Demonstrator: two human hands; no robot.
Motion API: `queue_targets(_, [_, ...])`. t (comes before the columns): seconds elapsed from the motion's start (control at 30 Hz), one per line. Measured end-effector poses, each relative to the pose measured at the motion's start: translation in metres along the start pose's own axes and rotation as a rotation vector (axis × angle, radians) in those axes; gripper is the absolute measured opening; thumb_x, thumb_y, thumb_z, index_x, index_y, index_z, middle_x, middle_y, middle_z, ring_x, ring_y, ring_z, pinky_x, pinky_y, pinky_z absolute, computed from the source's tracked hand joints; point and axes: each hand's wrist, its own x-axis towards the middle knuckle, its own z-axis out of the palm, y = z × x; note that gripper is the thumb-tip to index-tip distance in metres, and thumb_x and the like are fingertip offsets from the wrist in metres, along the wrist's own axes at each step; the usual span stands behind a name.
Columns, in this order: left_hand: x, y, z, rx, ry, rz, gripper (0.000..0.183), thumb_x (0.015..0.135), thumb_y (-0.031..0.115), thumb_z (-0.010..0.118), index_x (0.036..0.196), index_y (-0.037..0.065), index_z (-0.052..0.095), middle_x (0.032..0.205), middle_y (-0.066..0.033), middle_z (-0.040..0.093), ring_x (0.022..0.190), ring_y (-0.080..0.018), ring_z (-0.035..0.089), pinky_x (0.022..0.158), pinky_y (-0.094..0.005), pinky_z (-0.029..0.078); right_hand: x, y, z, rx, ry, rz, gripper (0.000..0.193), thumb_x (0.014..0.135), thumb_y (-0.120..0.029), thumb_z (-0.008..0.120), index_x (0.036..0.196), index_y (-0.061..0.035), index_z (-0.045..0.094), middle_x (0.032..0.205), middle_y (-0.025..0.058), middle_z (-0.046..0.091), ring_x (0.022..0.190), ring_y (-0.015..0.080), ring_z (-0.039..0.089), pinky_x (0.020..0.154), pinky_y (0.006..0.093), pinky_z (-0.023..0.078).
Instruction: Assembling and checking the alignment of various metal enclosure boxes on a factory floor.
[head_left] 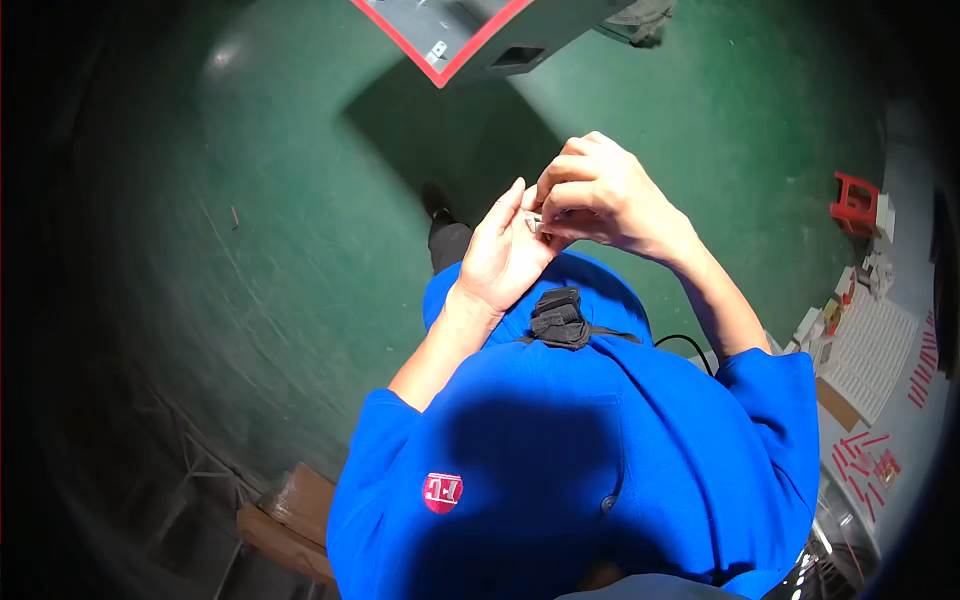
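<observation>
In front of my waist, my left hand [500, 250] is turned palm up and slightly cupped, with its thumb raised. A small silvery-white piece [534, 223] lies at its fingers; its exact kind is too small to make out. My right hand [605, 198] reaches over from the right, its fingers bent and closed in a pinch on that piece. The right hand's fingers hide part of the left hand's fingers and of whatever else may be held there.
Ahead stands a grey box-shaped cabinet [560, 38] with a red-edged top. On the right, a long table [915, 290] bears a white ridged tray [870, 345] and several red strips [858, 462]. A red stool [853, 203] is beyond. Cardboard boxes [290, 525] lie at lower left on the green floor [300, 200].
</observation>
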Motion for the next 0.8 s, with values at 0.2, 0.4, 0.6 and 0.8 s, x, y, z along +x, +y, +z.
queue_targets(0.2, [0.001, 0.098, 0.012, 0.233, 0.033, 0.156, 0.035, 0.098, 0.024, 0.033, 0.116, 0.001, 0.051, 0.112, -0.0113, 0.056, 0.105, -0.0217, 0.053, 0.095, -0.0392, 0.042, 0.109, 0.027, 0.037, 0.147, -0.055, 0.001, 0.018, 0.068, -0.019, 0.072, 0.075, -0.0099, 0.059, 0.072, 0.0018, 0.057, 0.072, 0.0211, 0.055, 0.076, 0.0343, 0.042])
queue_targets(0.4, [-0.007, 0.207, 0.011, 0.476, 0.309, 0.262, 0.031, 0.097, 0.021, 0.041, 0.111, -0.003, 0.055, 0.092, -0.0089, 0.059, 0.078, -0.0154, 0.055, 0.064, -0.026, 0.045, 0.217, 0.082, 0.057, 0.101, 0.021, 0.294, 0.015, 0.074, -0.014, 0.073, 0.076, -0.0034, 0.063, 0.065, 0.0069, 0.056, 0.058, 0.0171, 0.056, 0.056, 0.0288, 0.046])
queue_targets(0.6, [-0.003, 0.266, 0.006, 0.53, 0.407, 0.242, 0.027, 0.095, 0.018, 0.046, 0.11, -0.001, 0.056, 0.09, -0.0054, 0.06, 0.08, -0.0114, 0.056, 0.065, -0.0226, 0.045, 0.269, 0.174, 0.063, -0.168, -0.245, 0.465, 0.008, 0.074, -0.006, 0.062, 0.081, -0.0011, 0.062, 0.079, 0.0146, 0.063, 0.076, 0.0307, 0.063, 0.069, 0.0371, 0.049])
queue_targets(0.8, [-0.001, 0.262, 0.001, 0.428, 0.383, 0.228, 0.027, 0.094, 0.017, 0.047, 0.111, -0.002, 0.056, 0.09, -0.0065, 0.06, 0.079, -0.0121, 0.056, 0.065, -0.0232, 0.045, 0.272, 0.193, 0.07, -0.235, -0.42, 0.38, 0.01, 0.074, -0.004, 0.06, 0.083, -0.0014, 0.058, 0.073, 0.0162, 0.063, 0.073, 0.0344, 0.062, 0.066, 0.0408, 0.049])
